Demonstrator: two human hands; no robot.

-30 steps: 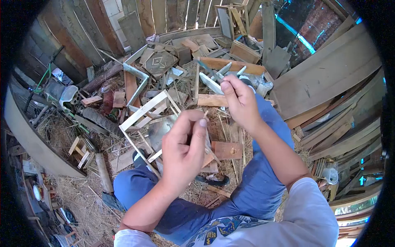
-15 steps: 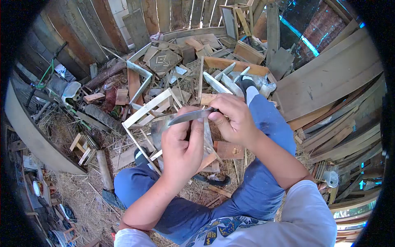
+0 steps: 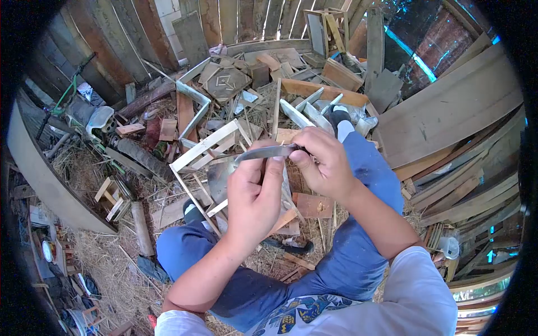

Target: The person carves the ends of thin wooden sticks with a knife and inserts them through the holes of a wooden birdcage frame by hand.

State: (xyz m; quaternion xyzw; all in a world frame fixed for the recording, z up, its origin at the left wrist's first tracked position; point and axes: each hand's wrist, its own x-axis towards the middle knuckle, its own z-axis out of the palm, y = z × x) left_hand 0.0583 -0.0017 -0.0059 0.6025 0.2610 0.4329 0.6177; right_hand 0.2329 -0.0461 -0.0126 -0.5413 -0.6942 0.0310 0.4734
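A knife [image 3: 263,153] with a curved steel blade lies crosswise between my hands, its tip pointing left. My right hand [image 3: 322,159] is closed round its dark handle, which is mostly hidden by the fingers. My left hand [image 3: 255,187] is closed just under the blade. Its thumb tip meets the blade's lower edge, and the forefinger passes behind the metal. Whatever the left fingers pinch is hidden. Beneath my hands, between my legs, stands a pale wooden frame [image 3: 204,147] with thin slats.
Scrap boards and offcuts lie heaped ahead, with a hexagonal wooden piece [image 3: 226,84] among them. A wide panel [image 3: 448,106] leans at the right. A curved board [image 3: 56,173] stands at the left near a small wooden frame [image 3: 114,197]. Straw [image 3: 131,266] covers the floor.
The knife and both hands have shifted slightly right and up in the view, and the blade lies a little flatter. Both hands keep the same closed grip.
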